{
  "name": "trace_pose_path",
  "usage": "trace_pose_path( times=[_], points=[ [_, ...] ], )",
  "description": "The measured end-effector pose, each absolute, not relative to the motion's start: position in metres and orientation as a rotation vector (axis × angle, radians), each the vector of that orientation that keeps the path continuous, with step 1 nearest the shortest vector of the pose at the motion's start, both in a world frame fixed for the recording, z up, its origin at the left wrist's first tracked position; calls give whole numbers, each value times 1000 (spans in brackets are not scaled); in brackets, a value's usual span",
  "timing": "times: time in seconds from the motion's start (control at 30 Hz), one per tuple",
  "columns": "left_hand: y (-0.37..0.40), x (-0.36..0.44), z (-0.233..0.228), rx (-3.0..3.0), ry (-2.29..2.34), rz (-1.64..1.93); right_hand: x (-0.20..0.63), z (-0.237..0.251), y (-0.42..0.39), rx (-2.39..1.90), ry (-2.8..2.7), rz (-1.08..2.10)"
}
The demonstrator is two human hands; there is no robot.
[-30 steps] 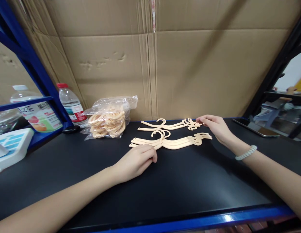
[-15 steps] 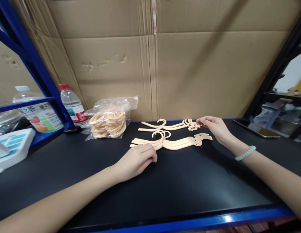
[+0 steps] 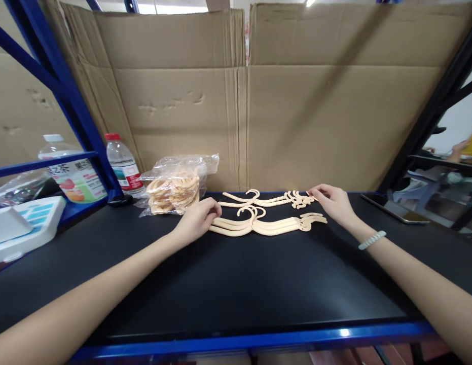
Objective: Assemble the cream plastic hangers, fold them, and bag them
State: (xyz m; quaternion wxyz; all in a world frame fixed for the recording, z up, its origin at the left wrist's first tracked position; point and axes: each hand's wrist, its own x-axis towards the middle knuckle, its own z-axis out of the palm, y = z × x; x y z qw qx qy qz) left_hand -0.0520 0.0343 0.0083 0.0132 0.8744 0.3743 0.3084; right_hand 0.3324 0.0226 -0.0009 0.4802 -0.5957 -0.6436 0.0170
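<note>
Hangers of cream plastic lie in two groups on the black table top (image 3: 236, 284): a near stack (image 3: 266, 224) of several nested ones, and a far pair (image 3: 266, 198) just behind it, close to the cardboard wall (image 3: 296, 116). Compared with a second ago, the left hand (image 3: 197, 219) has moved forward and to the left; it then lay curled on the table at the near stack's left end, and now it sits at that same end from the far side, its fingers bent over the tips of the hanger arms and touching them. Whether the fingers actually pinch a hanger or only rest on it cannot be told. The right hand (image 3: 332, 203) has hardly moved: it stays at the right end of the far pair, fingers loosely curled and fingertips touching the notched end there, with no clear grasp visible. The near stack's right end lies just in front of that hand, apart from it. So both groups stretch between the two hands. The view has also tilted up, showing more of the cardboard wall. A clear bag of hangers (image 3: 175, 187) lies just left of the left hand, and a water bottle (image 3: 121, 165) stands further left by the blue shelf post (image 3: 74, 109).
</note>
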Motion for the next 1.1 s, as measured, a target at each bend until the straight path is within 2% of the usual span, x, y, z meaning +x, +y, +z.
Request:
trace_pose_path(
  times=[0.27, 0.53, 0.83, 1.1],
  points=[
    [61, -35, 15, 2770, 1274, 844, 338, 3, 21, -1450, -1631, -60],
    [92, -17, 7, 2867, 1198, 521, 350, 1, 25, -1489, -1601, -123],
    [104, -4, 7, 2912, 1179, 480, 357, 5, 26, -1497, -1599, -160],
    [98, -5, 22, 2826, 1280, 677, 361, 5, 28, -1540, -1620, -191]
  ],
)
